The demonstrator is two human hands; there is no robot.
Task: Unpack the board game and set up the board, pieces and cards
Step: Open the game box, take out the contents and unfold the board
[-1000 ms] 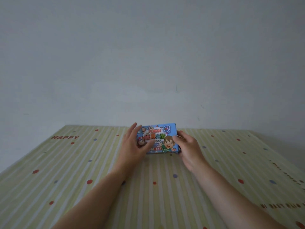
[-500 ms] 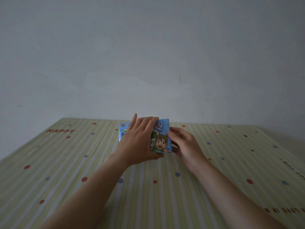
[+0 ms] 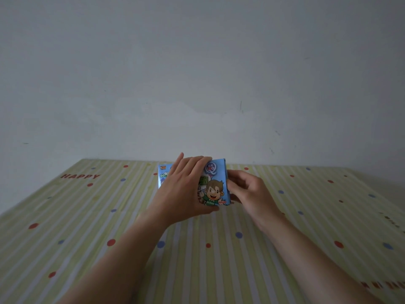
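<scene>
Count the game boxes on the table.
1. The box is at the table's far middle, between the left hand across its front and the right hand holding its right edge. A second could hide behind it.

My left grip (image 3: 184, 189) is no longer at the left end of the game box (image 3: 213, 185) with only its thumb on the cover. It now lies spread across most of the cover, fingertips at the top edge and thumb under the bottom edge, hiding the title art. The box stands steeper than a second ago, and its left end shows past my knuckles. My right grip (image 3: 247, 191) curls closer against the right edge.
</scene>
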